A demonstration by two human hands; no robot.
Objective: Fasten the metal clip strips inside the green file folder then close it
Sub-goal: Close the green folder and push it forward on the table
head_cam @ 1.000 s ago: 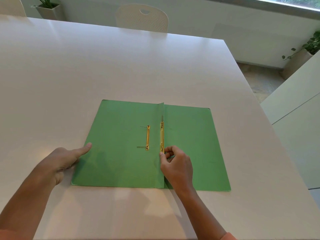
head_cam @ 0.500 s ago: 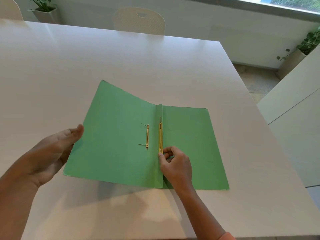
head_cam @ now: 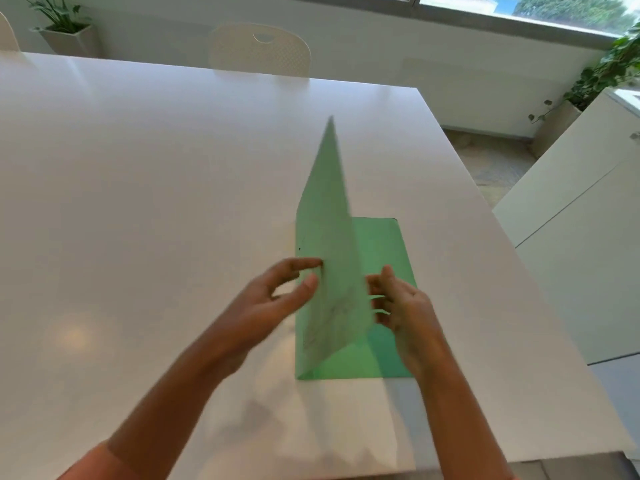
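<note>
The green file folder [head_cam: 381,244] lies on the white table, its right half flat. Its left cover [head_cam: 329,258] stands nearly upright, swung over the spine and blurred by motion. My left hand [head_cam: 273,303] is just left of the raised cover, fingers spread, fingertips at or touching its outer face. My right hand [head_cam: 401,306] is on the right side of the cover, over the flat half, fingers apart and holding nothing. The metal clip strips are hidden behind the raised cover.
The white table [head_cam: 173,202] ends at a right edge near the folder. A pale chair [head_cam: 259,50] stands at the far side. Potted plants [head_cam: 65,29] sit at the back left and back right. A white cabinet [head_cam: 581,220] stands to the right.
The left cover has swung up from a low tilt to nearly upright. My left hand followed it rightward. My right hand has left the clip strip and opened.
</note>
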